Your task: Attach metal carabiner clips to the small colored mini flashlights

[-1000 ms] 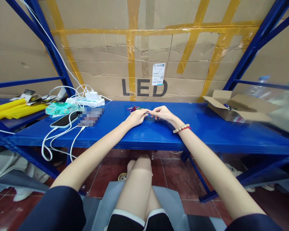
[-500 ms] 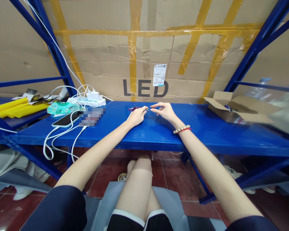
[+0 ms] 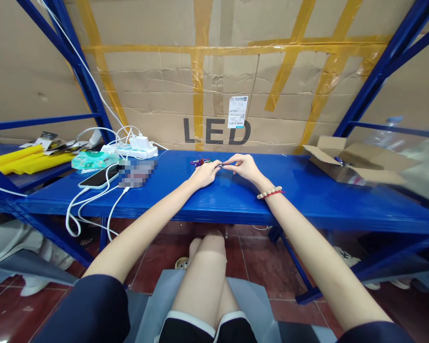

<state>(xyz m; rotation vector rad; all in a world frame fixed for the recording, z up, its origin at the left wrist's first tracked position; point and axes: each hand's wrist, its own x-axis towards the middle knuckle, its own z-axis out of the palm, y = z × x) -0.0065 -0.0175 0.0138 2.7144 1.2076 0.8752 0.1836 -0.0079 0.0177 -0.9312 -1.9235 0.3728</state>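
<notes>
My left hand (image 3: 204,175) rests on the blue table with its fingers closed around a small purple and red trinket (image 3: 197,163), perhaps a keychain. Its colourful part sticks out beyond the knuckles, and the rest is hidden in the hand. At the left fingertips a small metal piece (image 3: 220,165) pokes out. My right hand (image 3: 246,167), wearing a beaded bracelet on the wrist, pinches this metal piece between thumb and forefinger. The two hands meet fingertip to fingertip. Fine detail of the metal piece is too small to make out.
Left on the blue table (image 3: 157,200) lie a phone (image 3: 99,177), white cables, a power strip (image 3: 137,151) and a teal packet (image 3: 94,161). Yellow items (image 3: 32,159) lie farther left. An open cardboard box (image 3: 357,164) stands right. Behind rises a large taped carton (image 3: 146,95).
My right fingertips have moved left and closed the small gap, now touching the metal piece at my left fingertips. The left hand has stayed almost in place.
</notes>
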